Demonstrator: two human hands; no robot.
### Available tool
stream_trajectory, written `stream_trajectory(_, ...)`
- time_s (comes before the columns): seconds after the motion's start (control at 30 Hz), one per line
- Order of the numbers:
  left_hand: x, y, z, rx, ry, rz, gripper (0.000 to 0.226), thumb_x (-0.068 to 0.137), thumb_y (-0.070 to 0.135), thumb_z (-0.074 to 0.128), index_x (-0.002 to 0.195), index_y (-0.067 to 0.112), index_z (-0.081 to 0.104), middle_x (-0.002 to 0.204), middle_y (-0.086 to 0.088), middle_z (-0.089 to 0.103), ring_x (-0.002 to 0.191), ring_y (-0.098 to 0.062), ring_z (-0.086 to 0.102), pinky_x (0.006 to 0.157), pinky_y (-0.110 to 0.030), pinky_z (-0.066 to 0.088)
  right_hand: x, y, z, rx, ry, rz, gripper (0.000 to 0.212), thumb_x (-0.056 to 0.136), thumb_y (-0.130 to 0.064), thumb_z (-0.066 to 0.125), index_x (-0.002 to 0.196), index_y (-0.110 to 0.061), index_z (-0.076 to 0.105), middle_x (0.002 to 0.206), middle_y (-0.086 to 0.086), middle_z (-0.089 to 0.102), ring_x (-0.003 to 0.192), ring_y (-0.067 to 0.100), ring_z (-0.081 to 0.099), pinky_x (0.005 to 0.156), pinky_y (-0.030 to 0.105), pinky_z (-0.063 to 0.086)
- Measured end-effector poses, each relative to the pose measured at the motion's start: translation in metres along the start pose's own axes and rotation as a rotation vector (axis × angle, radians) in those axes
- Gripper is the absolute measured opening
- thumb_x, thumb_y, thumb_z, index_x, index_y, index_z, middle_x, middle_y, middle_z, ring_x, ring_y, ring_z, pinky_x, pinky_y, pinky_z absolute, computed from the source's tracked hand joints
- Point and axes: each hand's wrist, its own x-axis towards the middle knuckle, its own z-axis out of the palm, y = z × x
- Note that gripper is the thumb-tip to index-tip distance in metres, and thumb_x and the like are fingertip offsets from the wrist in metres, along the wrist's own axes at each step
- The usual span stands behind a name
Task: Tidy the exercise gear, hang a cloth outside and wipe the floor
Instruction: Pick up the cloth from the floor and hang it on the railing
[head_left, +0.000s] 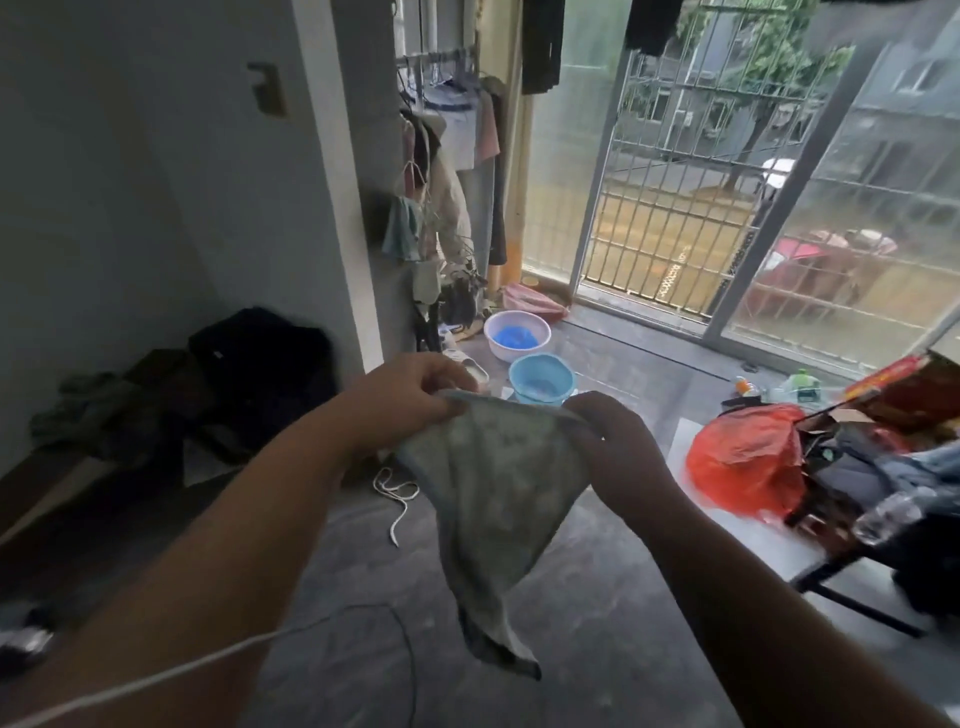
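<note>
Item: pale blue-grey cloth (493, 499), centre of frame, held up by its top edge above the grey floor (597, 623) and hanging to a point at lower centre. Left hand (410, 395), centre left: fingers curled and pinching the cloth's upper left corner. Right hand (613, 441), centre right: fingers closed round the upper right corner, back of hand to the camera. Beyond the hands, on the floor: light blue basin (543, 379), and further back a white basin (517, 335) with something blue inside. White cord (397, 493) coiled on the floor left of the cloth; a second white cord (208, 660) crosses the lower left over the left forearm. Left middle: heap of dark clothing (260, 358) against the wall. Right middle: red-orange plastic bag (743, 462) on a cluttered counter (685, 441). Upper centre: garments on a hanging rail (441, 57). Upper right: sliding glass door (779, 208) with a metal grille behind it.
</note>
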Motion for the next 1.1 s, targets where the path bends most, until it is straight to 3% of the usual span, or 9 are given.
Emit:
stream_trajectory(0.17, 0.075, 0.019, 0.041, 0.175, 0.015, 0.041, 0.016, 0.085, 0.03, 0.072, 0.102, 0.027, 0.072, 0.096, 0.008, 0.07, 0.091, -0.01, 0.064, 0.075, -0.019, 0.045, 0.053, 0.037, -0.06, -0.064, 0.093, 0.033, 0.01, 0.075, -0.039, 0.059, 0.077, -0.032, 0.067, 0.082, -0.015, 0.068, 0.081, 0.001, 0.062, 0.072, 0.026, 0.045)
stream_trajectory(0.27, 0.129, 0.017, 0.056, 0.29, 0.002, 0.059, 0.018, 0.083, 0.04, 0.071, 0.094, 0.026, 0.072, 0.091, 0.007, 0.069, 0.088, -0.014, 0.064, 0.077, -0.029, 0.048, 0.094, 0.053, -0.094, -0.13, 0.134, 0.026, 0.007, 0.079, -0.037, 0.064, 0.074, -0.038, 0.069, 0.078, -0.027, 0.068, 0.081, -0.01, 0.06, 0.07, 0.015, 0.042)
stream_trajectory(0.37, 0.184, 0.016, 0.066, 0.414, -0.012, 0.098, 0.022, 0.076, 0.055, 0.058, 0.08, 0.035, 0.065, 0.083, 0.012, 0.063, 0.081, -0.012, 0.06, 0.074, -0.033, 0.049, 0.134, 0.067, -0.118, -0.177, 0.148, 0.025, 0.011, 0.082, -0.03, 0.066, 0.076, -0.035, 0.075, 0.079, -0.023, 0.071, 0.081, -0.006, 0.063, 0.074, 0.022, 0.046)
stream_trajectory(0.47, 0.242, 0.016, 0.076, 0.426, -0.019, 0.174, 0.013, 0.086, 0.035, 0.065, 0.074, 0.032, 0.063, 0.076, 0.011, 0.054, 0.074, -0.013, 0.054, 0.062, -0.028, 0.037, 0.176, 0.084, -0.131, -0.179, 0.208, 0.023, 0.014, 0.08, -0.032, 0.062, 0.076, -0.036, 0.075, 0.078, -0.021, 0.072, 0.082, -0.001, 0.064, 0.073, 0.021, 0.047)
stream_trajectory(0.6, 0.33, 0.006, 0.079, 0.285, 0.048, 0.258, 0.006, 0.089, 0.028, 0.07, 0.086, 0.024, 0.071, 0.08, 0.003, 0.055, 0.073, -0.015, 0.055, 0.065, -0.03, 0.035, 0.247, 0.116, -0.153, -0.245, 0.381, 0.066, 0.015, 0.088, -0.027, 0.062, 0.082, -0.026, 0.076, 0.07, -0.018, 0.067, 0.079, 0.007, 0.063, 0.07, 0.025, 0.043)
stream_trajectory(0.7, 0.401, 0.011, 0.074, 0.104, 0.068, 0.265, 0.009, 0.091, 0.032, 0.068, 0.088, 0.025, 0.073, 0.075, 0.012, 0.064, 0.07, -0.001, 0.056, 0.067, -0.023, 0.042, 0.299, 0.137, -0.171, -0.33, 0.455, 0.114, 0.022, 0.086, -0.035, 0.061, 0.071, -0.022, 0.068, 0.063, -0.009, 0.061, 0.066, 0.011, 0.056, 0.061, 0.028, 0.038)
stream_trajectory(0.77, 0.449, 0.02, 0.066, 0.022, 0.067, 0.249, 0.008, 0.091, 0.028, 0.068, 0.087, 0.024, 0.073, 0.064, 0.02, 0.065, 0.06, 0.007, 0.056, 0.06, -0.01, 0.039, 0.335, 0.148, -0.182, -0.38, 0.462, 0.153, 0.027, 0.084, -0.04, 0.057, 0.068, -0.019, 0.063, 0.062, -0.005, 0.061, 0.065, 0.014, 0.057, 0.058, 0.028, 0.04)
stream_trajectory(0.9, 0.543, 0.041, 0.057, -0.16, -0.015, 0.166, 0.014, 0.091, 0.021, 0.066, 0.079, 0.015, 0.068, 0.048, 0.009, 0.058, 0.037, -0.003, 0.043, 0.044, -0.02, 0.039, 0.41, 0.167, -0.202, -0.377, 0.502, 0.243, 0.023, 0.09, -0.03, 0.062, 0.077, -0.014, 0.071, 0.067, 0.002, 0.067, 0.069, 0.025, 0.064, 0.062, 0.035, 0.052)
stream_trajectory(1.1, 0.663, 0.084, 0.071, -0.287, -0.035, 0.167, 0.015, 0.094, 0.014, 0.062, 0.084, 0.006, 0.071, 0.059, -0.001, 0.063, 0.049, -0.006, 0.056, 0.051, -0.022, 0.052, 0.499, 0.186, -0.239, -0.218, 0.619, 0.281, 0.03, 0.093, -0.013, 0.057, 0.065, -0.023, 0.059, 0.063, -0.009, 0.057, 0.058, 0.002, 0.05, 0.045, 0.008, 0.036)
